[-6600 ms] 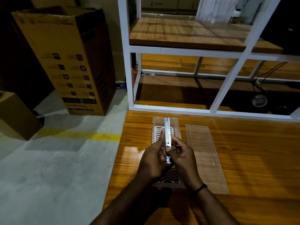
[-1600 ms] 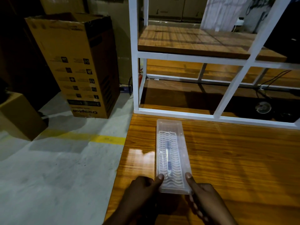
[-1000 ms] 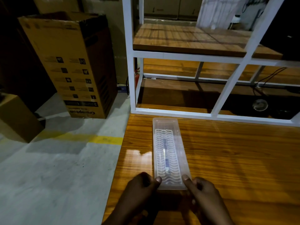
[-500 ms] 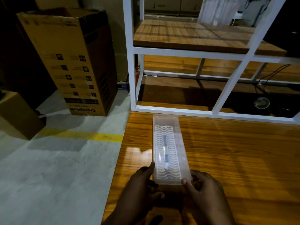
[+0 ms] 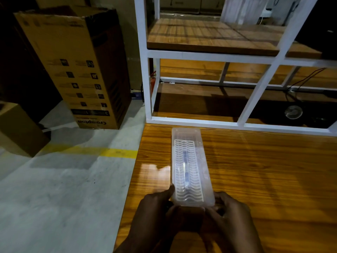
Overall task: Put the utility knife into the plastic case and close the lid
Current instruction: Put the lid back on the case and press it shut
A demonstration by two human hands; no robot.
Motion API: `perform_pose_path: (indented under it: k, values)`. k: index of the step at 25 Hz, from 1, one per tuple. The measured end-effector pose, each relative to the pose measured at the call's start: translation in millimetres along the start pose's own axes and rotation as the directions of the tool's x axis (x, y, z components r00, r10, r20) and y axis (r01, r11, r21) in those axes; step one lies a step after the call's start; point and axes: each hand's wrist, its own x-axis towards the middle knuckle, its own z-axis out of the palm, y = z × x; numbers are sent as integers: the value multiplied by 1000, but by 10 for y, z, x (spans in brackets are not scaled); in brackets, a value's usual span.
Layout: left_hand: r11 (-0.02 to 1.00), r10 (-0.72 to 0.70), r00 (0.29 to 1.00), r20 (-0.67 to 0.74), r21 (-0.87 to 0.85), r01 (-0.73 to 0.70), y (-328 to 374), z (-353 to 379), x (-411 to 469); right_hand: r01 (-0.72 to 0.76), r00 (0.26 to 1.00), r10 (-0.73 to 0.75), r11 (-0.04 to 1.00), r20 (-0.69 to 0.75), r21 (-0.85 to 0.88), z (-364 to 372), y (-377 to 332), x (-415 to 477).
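A long clear plastic case (image 5: 200, 161) lies lengthwise on the wooden table (image 5: 264, 170), its lid down over it. Through the lid I see a white wavy insert and the utility knife (image 5: 185, 170) lying along the middle. My left hand (image 5: 156, 210) grips the case's near left corner, thumb against its side. My right hand (image 5: 229, 210) holds the near right corner. The near end of the case seems raised slightly off the table.
A white metal shelf frame (image 5: 145, 70) with wooden boards stands at the table's far edge. Left of the table is a concrete floor with a yellow line, a tall cardboard box (image 5: 76, 70) and a smaller box (image 5: 16, 128).
Earlier both hands held the knife over the open case with the lid beside it. Now the knife is inside and the lid is on. Lately my fingers have shifted along the near end.
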Motion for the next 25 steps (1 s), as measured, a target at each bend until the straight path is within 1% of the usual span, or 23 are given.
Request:
perform_pose_path:
  k: [2,4,6,8,9,10,11,13,15,18,20,23,24,25]
  values:
    - [1000,16,1000,-7,19,-16,-46,24,4,75,997,-77,989,-12,-127,34,55,20]
    - [999,24,1000,-16,22,-24,-77,40,9,123,992,-127,973,-8,-197,59,100,30]
    - [1000,15,999,-30,-12,-15,-79,49,5,151,988,-152,961,13,-231,82,124,27]
    - [996,-22,999,-23,-88,20,-67,58,6,161,987,-154,961,45,-224,48,95,33]
    - [990,-48,999,-22,-136,44,-51,54,3,130,991,-120,974,67,-185,13,71,41]
    - [980,-88,996,-32,-182,81,-38,56,7,76,994,-67,992,82,-105,-31,40,51]
    - [966,-133,990,-54,-231,117,-40,62,12,10,996,-10,1000,93,5,-73,15,59]
    - [929,-214,971,-104,-328,170,-88,100,20,-103,991,81,973,109,206,-111,-20,63]
    - [889,-276,955,-108,-406,211,-140,137,26,-198,979,166,908,117,368,-99,-39,68]
    - [829,-340,938,-70,-492,264,-193,180,40,-323,946,273,769,173,552,-61,-74,89]
    - [802,-356,934,-40,-525,283,-204,195,48,-337,941,270,738,203,584,-62,-82,99]
    - [819,-323,946,23,-494,292,-218,136,85,-353,935,262,764,239,541,-64,-31,112]
    - [831,-298,953,54,-477,287,-223,108,116,-339,939,257,809,229,480,-70,-12,138]
    - [846,-268,960,76,-459,272,-225,86,156,-288,954,227,881,198,375,-81,-7,174]
